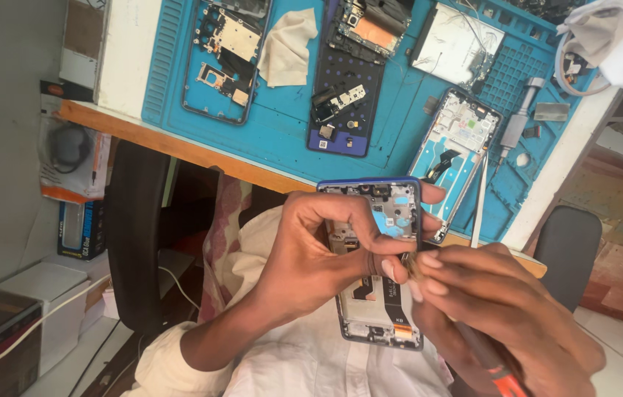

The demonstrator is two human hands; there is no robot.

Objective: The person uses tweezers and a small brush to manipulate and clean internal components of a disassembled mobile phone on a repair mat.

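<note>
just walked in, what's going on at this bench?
A person is working on an opened phone with its back cover off. Their left hand grips it in the air above the lap, while their right hand holds a screwdriver with an orange and black handle, its tip against the phone's inner side. On the blue work mat behind lie several other dismantled phones, a cloth and tweezers.

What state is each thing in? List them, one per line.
Held phone: back off, insides exposed, gripped by left hand.
Screwdriver: in right hand, tip at the phone.
Phone frames on blue mat: opened, lying flat.
Cloth: crumpled.
Tweezers: lying unused.
</note>
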